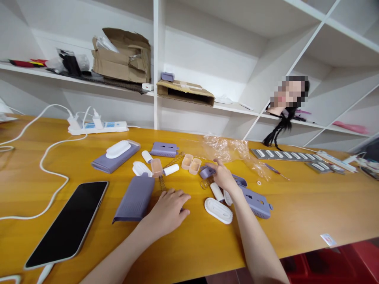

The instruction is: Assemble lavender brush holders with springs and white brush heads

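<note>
My left hand (170,211) is palm down over the table, fingers apart, holding nothing. Just beyond its fingertips is a thin coil spring (162,183), and a ribbed purple casing (136,197) lies to its left. My right hand (223,176) reaches over a small purple plastic part (207,172), thumb and forefinger stretched apart; its other fingers are partly hidden. Below that hand are another spring (205,184), a white cylinder (217,192) and a white oval tray-like piece (218,210). A purple plate with slots (257,203) is partly behind my right forearm.
Peach-coloured cups (191,163), a slotted purple part (164,149) and clear plastic wrap (222,148) lie farther back. A purple case with white oval top (118,150), phone (69,223) and power strip (109,127) are left. A screwdriver (272,169) lies right, before white shelving (204,43).
</note>
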Motion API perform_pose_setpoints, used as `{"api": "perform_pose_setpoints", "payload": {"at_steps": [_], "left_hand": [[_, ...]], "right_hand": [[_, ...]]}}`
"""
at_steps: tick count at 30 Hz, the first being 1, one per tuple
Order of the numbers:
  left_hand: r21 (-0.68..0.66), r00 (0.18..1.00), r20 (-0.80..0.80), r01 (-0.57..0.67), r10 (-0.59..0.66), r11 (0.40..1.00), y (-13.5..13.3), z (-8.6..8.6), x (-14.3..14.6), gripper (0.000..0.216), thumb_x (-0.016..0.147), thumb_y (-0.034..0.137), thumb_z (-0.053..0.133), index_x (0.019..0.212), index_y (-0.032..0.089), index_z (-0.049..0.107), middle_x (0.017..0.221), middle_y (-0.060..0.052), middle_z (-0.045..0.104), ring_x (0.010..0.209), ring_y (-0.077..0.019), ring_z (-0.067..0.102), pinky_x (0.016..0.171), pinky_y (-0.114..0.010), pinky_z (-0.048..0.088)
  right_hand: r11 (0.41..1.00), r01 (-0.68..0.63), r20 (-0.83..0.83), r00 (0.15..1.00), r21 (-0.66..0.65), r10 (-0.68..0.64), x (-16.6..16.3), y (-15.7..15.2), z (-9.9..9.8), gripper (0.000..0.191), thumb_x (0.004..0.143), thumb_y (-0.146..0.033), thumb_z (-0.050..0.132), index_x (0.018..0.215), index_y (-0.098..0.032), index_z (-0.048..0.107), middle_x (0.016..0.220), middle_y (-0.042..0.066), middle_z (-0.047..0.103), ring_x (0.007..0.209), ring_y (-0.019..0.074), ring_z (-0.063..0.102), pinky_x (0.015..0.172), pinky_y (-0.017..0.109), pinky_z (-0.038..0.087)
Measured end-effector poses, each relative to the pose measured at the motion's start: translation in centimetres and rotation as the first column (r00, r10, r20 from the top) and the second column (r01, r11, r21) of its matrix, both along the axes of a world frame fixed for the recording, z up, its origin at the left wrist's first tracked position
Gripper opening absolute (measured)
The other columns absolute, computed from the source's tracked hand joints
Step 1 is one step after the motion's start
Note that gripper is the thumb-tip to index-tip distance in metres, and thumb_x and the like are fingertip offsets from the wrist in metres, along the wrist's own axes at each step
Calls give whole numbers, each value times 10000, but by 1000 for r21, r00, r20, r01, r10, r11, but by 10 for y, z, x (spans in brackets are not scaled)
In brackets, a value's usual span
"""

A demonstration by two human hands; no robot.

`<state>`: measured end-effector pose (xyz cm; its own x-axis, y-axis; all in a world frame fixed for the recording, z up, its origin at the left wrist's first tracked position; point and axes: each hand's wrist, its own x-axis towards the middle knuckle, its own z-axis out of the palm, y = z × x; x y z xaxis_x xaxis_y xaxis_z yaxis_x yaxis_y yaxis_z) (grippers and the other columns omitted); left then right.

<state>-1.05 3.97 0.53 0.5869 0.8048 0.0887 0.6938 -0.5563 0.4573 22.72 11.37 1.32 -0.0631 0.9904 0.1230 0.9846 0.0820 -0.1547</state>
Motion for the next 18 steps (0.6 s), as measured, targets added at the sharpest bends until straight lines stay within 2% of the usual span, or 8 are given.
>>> {"api": "perform_pose_setpoints", "payload": {"at_steps": [4,7,10,12,15,18], "left_hand": [[-6,1000,10,-7,7,1000,1,2,0,334,800,268,488,1114,211,584,1078,-56,623,1027,-250,519,902,-403,384],[-18,1000,5,-13,13,1000,1,3,-2,341,800,276,493,1124,210,581,1089,-57,623,1039,-251,518,911,-407,382],[-23,1000,16,-18,18,1000,2,2,-2,338,799,278,499,1120,210,582,1099,-58,621,1049,-248,519,921,-405,380],[-16,999,40,-36,37,999,4,1,-2,329,800,278,499,1111,207,581,1105,-58,616,1048,-242,523,924,-394,381],[8,983,86,-162,161,987,8,-2,0,305,816,293,475,1080,180,575,1086,-73,614,1013,-234,543,896,-375,405],[55,954,97,-289,283,956,11,-5,2,277,821,317,468,1023,161,575,1045,-90,616,991,-241,549,861,-376,423]], "right_hand": [[999,33,98,995,-37,-30,-4,0,1,615,700,8,412,1182,-347,554,1271,51,497,1040,254,557,801,336,412],[999,31,92,995,-34,-27,-4,-1,4,566,726,-30,438,1188,-338,544,1250,50,512,1008,239,570,793,318,410],[1000,10,56,998,25,-11,-5,-6,10,472,761,-103,483,1184,-306,538,1231,59,508,971,218,577,794,295,406],[994,-85,4,996,66,84,-11,-13,15,423,773,-146,517,1166,-297,544,1180,53,523,937,196,580,798,277,404],[937,-348,-38,937,17,348,-26,-25,18,421,748,-182,585,1144,-320,550,1112,26,532,935,183,570,802,262,401],[911,-410,37,911,-40,412,-41,-34,14,324,749,-161,577,1051,-278,594,1118,54,500,920,201,572,761,280,405]]}}
